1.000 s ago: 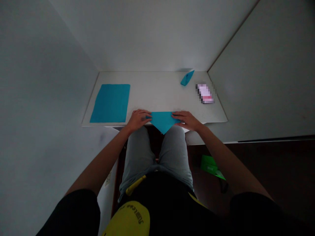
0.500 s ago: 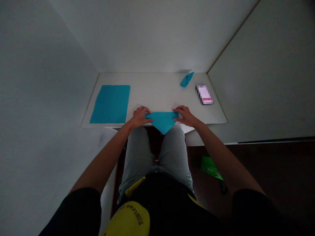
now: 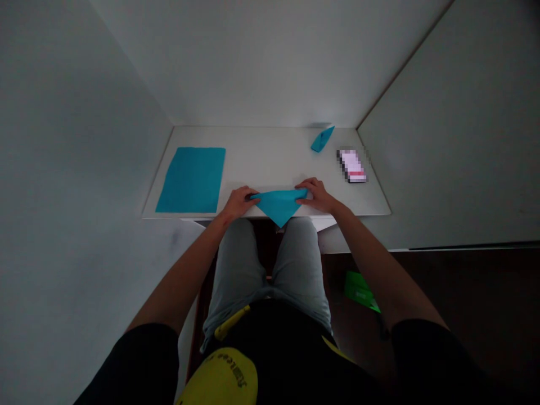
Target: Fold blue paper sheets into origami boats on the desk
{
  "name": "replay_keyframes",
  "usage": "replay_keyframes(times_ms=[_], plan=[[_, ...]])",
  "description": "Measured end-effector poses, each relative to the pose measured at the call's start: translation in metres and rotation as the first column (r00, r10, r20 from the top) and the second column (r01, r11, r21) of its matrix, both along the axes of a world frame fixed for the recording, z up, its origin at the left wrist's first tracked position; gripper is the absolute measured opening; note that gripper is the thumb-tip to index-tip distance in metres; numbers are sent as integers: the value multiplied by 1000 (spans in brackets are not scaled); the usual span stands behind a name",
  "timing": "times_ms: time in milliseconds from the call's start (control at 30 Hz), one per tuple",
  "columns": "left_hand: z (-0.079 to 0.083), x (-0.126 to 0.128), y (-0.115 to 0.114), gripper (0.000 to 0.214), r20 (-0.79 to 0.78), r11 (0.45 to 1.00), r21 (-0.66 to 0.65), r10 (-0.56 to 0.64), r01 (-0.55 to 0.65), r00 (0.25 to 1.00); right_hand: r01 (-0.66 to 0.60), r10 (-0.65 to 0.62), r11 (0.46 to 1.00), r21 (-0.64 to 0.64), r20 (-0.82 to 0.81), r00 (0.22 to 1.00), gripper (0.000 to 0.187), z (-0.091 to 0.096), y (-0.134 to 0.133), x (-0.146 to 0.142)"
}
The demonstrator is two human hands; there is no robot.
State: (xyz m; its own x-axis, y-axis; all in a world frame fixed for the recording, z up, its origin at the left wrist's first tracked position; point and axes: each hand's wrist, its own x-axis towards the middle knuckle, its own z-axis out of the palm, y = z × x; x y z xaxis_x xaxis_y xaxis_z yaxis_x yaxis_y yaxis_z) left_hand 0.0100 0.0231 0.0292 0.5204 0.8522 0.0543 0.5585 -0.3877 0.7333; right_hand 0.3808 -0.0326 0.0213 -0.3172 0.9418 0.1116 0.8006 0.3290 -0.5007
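Blue paper triangle (image 3: 279,207), ends pinched by left hand (image 3: 239,202) and right hand (image 3: 318,197), flat sheet (image 3: 192,180) leftward, folded piece (image 3: 322,139) and phone (image 3: 353,166) rightward

Seemed most like a corner of a home, perhaps a study nook, though too sparsely shown to be certain. Was closed in by a plain pale left wall (image 3: 80,169), a matching back wall (image 3: 261,67) and a flat pale panel (image 3: 455,140) on the right. Held a narrow white desk (image 3: 265,160), fitted snugly between those sides, with a phone (image 3: 352,166) near the right end. Had a dark floor (image 3: 468,315) below, partly lost in shadow. Was dimly lit, and occupied in everyday jeans (image 3: 295,261) and a black top (image 3: 291,332).
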Motion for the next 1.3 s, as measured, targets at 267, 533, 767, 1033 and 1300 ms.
replay_keyframes(times_ms=[267,533,767,1033,1300], plan=[[0,-6,-9,34,-8,973,197,-124,123,992,15,-11,988,151,-28,1000,21,1,0,-13],[-7,-11,-39,41,-122,875,425,-196,230,973,251,-263,927,278,8,965,43,23,-35,-28],[-8,-13,-47,41,-112,850,466,-217,244,970,-1,-8,985,171,53,999,57,13,-53,-130],[-12,-11,-48,38,-76,853,468,-222,232,972,85,-96,990,111,88,992,76,-6,-63,-71],[-18,-10,-57,14,75,936,324,-171,138,982,39,-57,989,144,124,991,92,-3,-89,-31]])
